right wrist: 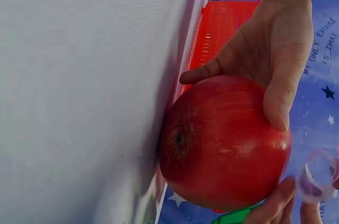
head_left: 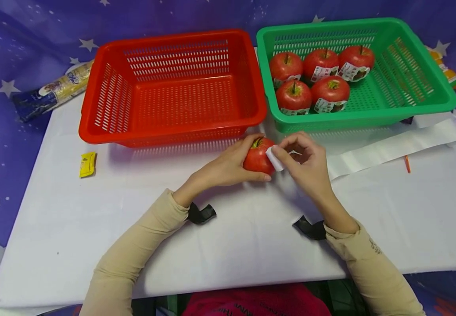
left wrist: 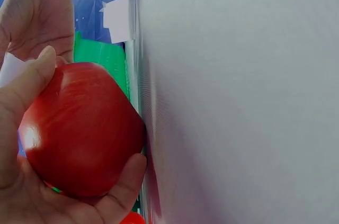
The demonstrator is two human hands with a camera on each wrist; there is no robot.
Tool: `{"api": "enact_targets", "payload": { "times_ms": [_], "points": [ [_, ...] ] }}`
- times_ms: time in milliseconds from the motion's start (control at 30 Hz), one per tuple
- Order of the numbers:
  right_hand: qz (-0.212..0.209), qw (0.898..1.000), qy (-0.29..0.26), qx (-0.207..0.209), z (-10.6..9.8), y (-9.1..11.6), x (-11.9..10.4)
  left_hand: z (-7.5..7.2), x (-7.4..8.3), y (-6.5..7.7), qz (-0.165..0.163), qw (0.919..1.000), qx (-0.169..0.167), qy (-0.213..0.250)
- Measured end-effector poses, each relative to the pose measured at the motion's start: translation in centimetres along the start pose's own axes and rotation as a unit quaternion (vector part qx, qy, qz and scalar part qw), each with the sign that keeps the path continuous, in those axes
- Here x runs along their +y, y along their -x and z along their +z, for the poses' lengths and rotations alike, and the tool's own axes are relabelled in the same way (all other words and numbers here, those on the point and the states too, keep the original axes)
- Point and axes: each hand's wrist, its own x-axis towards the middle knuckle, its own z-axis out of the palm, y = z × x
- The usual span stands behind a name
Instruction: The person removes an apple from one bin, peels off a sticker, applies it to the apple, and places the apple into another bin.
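A red apple sits low over the white cloth in front of the red basket. My left hand grips it from the left, thumb and fingers spread around its side. Between the thumb and fingers of my right hand is a small white sticker label, held against or just beside the apple's right side. In the right wrist view the label looks curled and partly see-through. The left wrist view shows the apple resting in the left palm, with part of the label hidden by the thumb.
A red basket with nothing in it stands at the back left. Beside it, a green basket holds several apples with printed labels. A long white strip lies right, near an orange stick. At left are a yellow packet and a pasta bag.
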Motion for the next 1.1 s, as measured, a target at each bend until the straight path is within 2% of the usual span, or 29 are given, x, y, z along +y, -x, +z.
{"api": "enact_targets", "payload": {
  "times_ms": [167, 367, 600, 867, 1000, 1100],
  "points": [
    [-0.013, 0.996, -0.085, -0.008, -0.06, -0.03, 0.23, 0.06, 0.15, 0.03, -0.006, 0.9999, 0.004, 0.008],
    [-0.029, 0.995, -0.095, -0.022, -0.17, -0.03, 0.31, 0.03, 0.21, 0.04, -0.007, 0.9999, 0.004, 0.011],
    [-0.012, 0.995, -0.094, -0.024, -0.51, -0.27, 0.36, 0.03, 0.09, -0.02, -0.005, 0.9999, 0.004, 0.012],
    [0.010, 0.982, -0.187, -0.038, -0.78, -0.38, 0.40, 0.05, 0.02, -0.12, -0.006, 0.9999, 0.002, 0.012],
    [-0.014, 0.987, -0.161, -0.013, -0.77, -0.47, 0.56, 0.01, 0.07, -0.05, -0.007, 0.9999, -0.001, 0.010],
    [-0.044, 0.992, -0.116, 0.002, -0.83, -0.45, 0.67, -0.02, 0.10, -0.04, -0.008, 0.9999, -0.002, 0.008]
  ]
}}
